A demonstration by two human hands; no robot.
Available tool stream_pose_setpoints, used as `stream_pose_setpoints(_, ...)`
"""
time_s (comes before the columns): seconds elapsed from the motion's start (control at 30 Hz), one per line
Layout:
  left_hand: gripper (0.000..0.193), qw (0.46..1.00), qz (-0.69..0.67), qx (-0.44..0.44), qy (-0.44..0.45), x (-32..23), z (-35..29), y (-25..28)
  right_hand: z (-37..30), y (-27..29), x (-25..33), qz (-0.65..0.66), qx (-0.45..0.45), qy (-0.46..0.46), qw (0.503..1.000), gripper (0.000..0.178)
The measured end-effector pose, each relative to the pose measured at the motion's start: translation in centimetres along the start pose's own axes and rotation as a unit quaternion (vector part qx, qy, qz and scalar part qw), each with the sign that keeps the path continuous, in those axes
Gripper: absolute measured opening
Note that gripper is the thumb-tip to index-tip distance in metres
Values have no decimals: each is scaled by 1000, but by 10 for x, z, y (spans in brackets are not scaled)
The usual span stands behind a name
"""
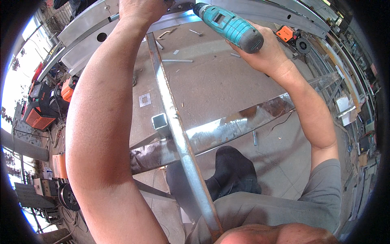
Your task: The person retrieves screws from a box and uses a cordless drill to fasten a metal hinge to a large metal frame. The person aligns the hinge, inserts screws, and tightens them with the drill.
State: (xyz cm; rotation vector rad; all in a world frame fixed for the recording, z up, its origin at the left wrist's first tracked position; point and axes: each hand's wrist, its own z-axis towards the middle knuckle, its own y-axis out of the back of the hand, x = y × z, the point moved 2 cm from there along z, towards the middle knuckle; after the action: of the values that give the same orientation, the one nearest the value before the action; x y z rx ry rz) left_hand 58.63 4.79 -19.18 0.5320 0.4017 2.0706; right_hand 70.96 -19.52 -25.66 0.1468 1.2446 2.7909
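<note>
My right hand is closed round a teal and black cordless drill. The drill's nose points up and left at a pale metal beam across the far edge, and a bright light shines on the beam beside it. Whether the tip touches the metal is hard to see. My left hand reaches up to the same beam, left of the drill nose. Its fingers are mostly cut off by the upper edge, so what they hold or touch is hidden. Round holes show in the beam's face.
A long steel bar runs from near my body toward the beam, crossing a wide steel member. An upright square tube stands beside the crossing. Orange-black machines are at left, another orange unit at far right. Metal offcuts litter the floor.
</note>
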Motion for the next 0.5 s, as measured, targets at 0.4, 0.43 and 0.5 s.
stream_pose_setpoints(0.4,55,1000,12,-7,-4,0,0,-1,-2,0,-1,-19,-27,25,999,32)
stream_pose_setpoints(0.43,54,1000,11,-7,-4,0,0,-1,-3,-1,-2,-17,-28,31,999,32)
stream_pose_setpoints(0.5,53,1000,10,-8,-4,0,0,-2,-3,0,-3,-27,-30,35,999,33)
